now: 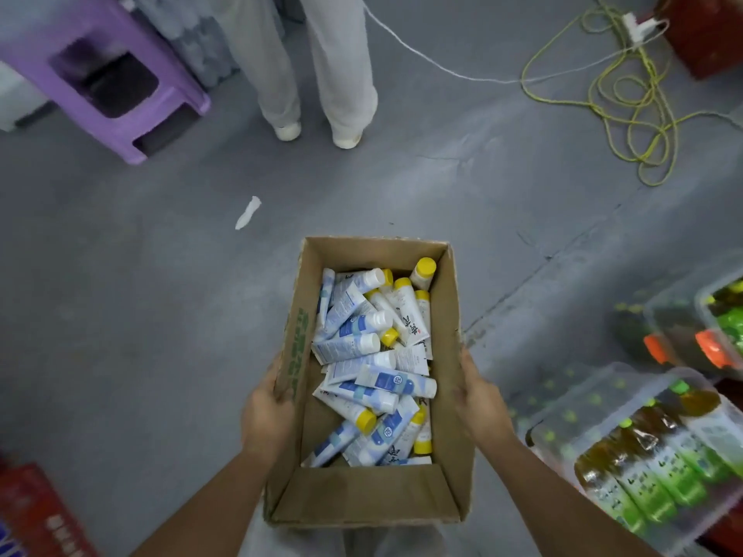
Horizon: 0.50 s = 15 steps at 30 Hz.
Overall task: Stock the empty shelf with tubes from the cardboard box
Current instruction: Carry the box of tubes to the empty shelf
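An open cardboard box [362, 496] is held in front of me above the grey floor. Several tubes [374, 355] lie jumbled inside it, white and blue ones with white caps and pale ones with yellow caps. My left hand [267, 416] grips the box's left wall, fingers curled over its edge. Pressed flat against the outside of the right wall is my right hand [480, 404]. No shelf is in view.
A person's legs in pale trousers [317, 74] stand ahead. A purple stool [104, 78] is at the far left. Yellow and white cables [619, 86] lie at the far right. Wrapped packs of green-capped bottles [651, 456] sit on the right. A white scrap [248, 213] lies on the floor.
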Available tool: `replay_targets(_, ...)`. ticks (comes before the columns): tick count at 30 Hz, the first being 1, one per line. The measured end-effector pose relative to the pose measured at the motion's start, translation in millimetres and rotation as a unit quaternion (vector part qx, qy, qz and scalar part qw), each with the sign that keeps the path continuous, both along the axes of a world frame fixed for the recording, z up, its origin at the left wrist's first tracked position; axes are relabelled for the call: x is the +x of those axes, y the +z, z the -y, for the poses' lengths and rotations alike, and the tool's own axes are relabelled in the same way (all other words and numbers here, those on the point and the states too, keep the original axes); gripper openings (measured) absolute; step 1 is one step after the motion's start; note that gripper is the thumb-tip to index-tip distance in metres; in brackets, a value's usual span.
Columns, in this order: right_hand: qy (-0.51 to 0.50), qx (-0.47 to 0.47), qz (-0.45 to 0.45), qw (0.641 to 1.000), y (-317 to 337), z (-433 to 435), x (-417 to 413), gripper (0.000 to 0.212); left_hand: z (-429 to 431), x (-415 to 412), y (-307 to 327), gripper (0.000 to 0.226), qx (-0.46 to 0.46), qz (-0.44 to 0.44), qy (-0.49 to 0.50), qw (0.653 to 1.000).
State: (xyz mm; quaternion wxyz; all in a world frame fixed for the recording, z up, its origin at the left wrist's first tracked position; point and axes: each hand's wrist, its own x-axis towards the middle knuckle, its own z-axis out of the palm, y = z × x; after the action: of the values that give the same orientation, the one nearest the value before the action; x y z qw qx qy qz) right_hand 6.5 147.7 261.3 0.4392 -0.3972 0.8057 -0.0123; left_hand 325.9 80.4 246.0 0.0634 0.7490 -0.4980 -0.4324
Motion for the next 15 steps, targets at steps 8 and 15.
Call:
replay_targets(8, 0.185, 0.007, 0.003, 0.983, 28.0, 57.3, 85.5, 0.08, -55.6, 96.2, 24.3, 0.064, 0.026, 0.018, 0.161, 0.986)
replay_targets(15, 0.305, -0.005, 0.003, 0.952, 62.3, 105.5, 205.1, 0.072, -92.7, 196.6, 43.5, 0.07, 0.035, -0.003, 0.275, 0.961)
